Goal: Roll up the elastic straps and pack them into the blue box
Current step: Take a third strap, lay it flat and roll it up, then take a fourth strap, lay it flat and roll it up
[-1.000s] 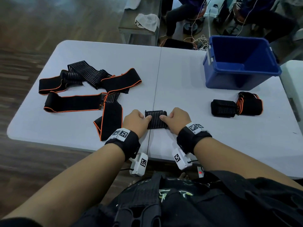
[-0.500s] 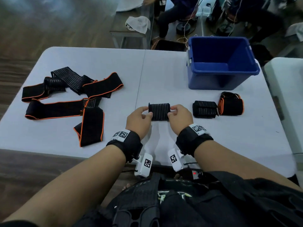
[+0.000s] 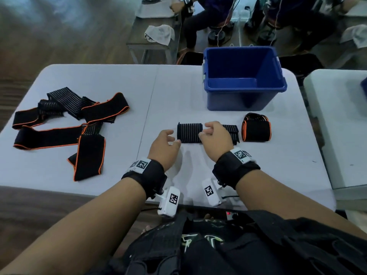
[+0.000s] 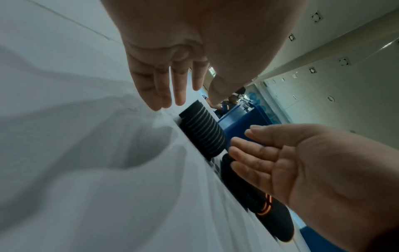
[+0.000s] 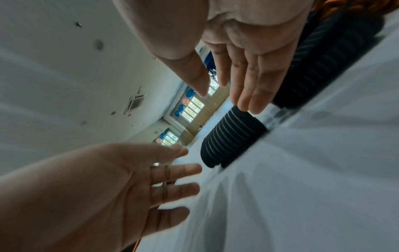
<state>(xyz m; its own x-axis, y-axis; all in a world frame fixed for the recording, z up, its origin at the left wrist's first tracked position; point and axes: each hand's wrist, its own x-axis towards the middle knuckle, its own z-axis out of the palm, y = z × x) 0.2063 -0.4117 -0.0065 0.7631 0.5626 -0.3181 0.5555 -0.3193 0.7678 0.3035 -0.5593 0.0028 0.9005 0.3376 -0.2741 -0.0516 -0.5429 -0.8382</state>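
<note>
Black rolled straps [image 3: 189, 133] are sitting three abreast before the blue box [image 3: 243, 76] (nothing showing inside it). Several unrolled straps [image 3: 65, 124] are lying leftward, awaiting rolling. The left hand [image 3: 163, 146] and right hand [image 3: 215, 136] are hovering slack-fingered, gripping nothing.

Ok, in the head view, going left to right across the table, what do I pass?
Unrolled straps → left hand → freshly rolled strap → right hand → orange-edged roll. The blue box stands behind the rolls.

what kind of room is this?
Probably an office-like data-collection room, not a home: white folding table, a seated person at another bench with cables, recessed ceiling lights and a ceiling air-conditioning cassette.
</note>
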